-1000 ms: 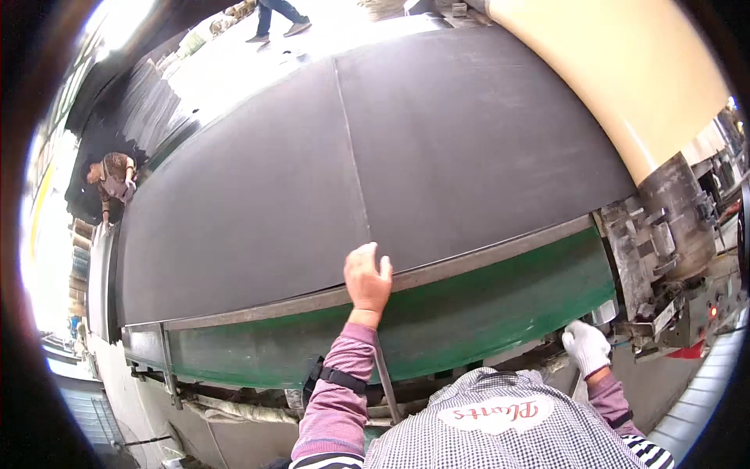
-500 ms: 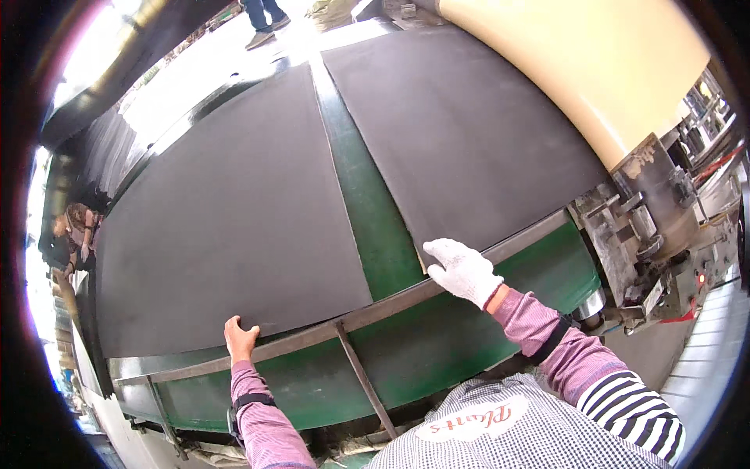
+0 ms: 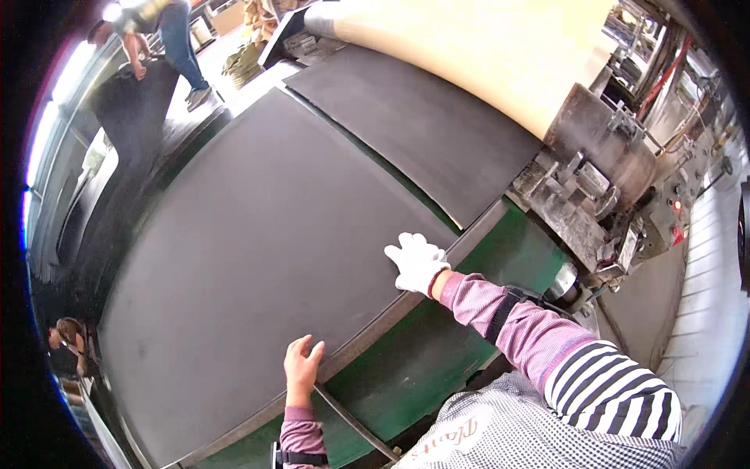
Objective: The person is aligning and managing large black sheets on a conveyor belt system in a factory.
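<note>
A wide dark grey sheet point(image 3: 266, 234) lies flat on a green conveyor belt point(image 3: 512, 254). A second dark sheet point(image 3: 422, 133) lies to its right, with a narrow strip of belt showing between them. My right hand point(image 3: 419, 263), in a white knitted glove, rests on the wide sheet close to its near right corner, fingers spread. My bare left hand point(image 3: 301, 367) is at that sheet's near edge, fingers apart and thumb out. Neither hand grips anything that I can see.
A large cream-coloured roller point(image 3: 461, 55) crosses beyond the second sheet. Metal machine parts point(image 3: 582, 187) stand at its near end. A metal rail point(image 3: 351, 348) runs along the belt's near side. One person point(image 3: 176, 39) stands at the far left; another point(image 3: 72, 340) bends at the left edge.
The strip of belt between the sheets has narrowed. My right hand has shifted from the second sheet's corner onto the wide sheet. The view has turned, bringing the far-left person more fully into sight.
</note>
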Action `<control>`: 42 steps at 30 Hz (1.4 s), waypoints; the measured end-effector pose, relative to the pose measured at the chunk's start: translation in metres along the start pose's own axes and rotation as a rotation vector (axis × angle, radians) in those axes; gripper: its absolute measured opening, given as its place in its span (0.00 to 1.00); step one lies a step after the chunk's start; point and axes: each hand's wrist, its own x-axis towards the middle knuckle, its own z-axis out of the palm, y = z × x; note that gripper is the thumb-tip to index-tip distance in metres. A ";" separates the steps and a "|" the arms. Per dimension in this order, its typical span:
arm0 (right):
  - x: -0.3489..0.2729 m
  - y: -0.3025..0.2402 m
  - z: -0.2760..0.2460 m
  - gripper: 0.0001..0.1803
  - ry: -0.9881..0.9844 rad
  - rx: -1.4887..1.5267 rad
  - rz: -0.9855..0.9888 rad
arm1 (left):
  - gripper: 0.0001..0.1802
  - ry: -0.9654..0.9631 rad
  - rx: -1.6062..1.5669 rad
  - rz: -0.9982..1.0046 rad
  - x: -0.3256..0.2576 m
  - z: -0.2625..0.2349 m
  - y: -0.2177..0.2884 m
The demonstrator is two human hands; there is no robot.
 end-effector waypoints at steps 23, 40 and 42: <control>0.079 0.293 -0.041 0.17 0.263 0.058 0.202 | 0.28 -0.145 0.662 0.066 0.008 0.050 0.078; -0.177 0.109 -0.001 0.15 -0.088 0.899 -0.013 | 0.30 -0.222 0.877 0.055 -0.031 -0.002 -0.029; -0.183 0.078 0.009 0.13 -0.140 1.049 0.053 | 0.31 -0.018 0.829 0.126 -0.032 0.037 0.005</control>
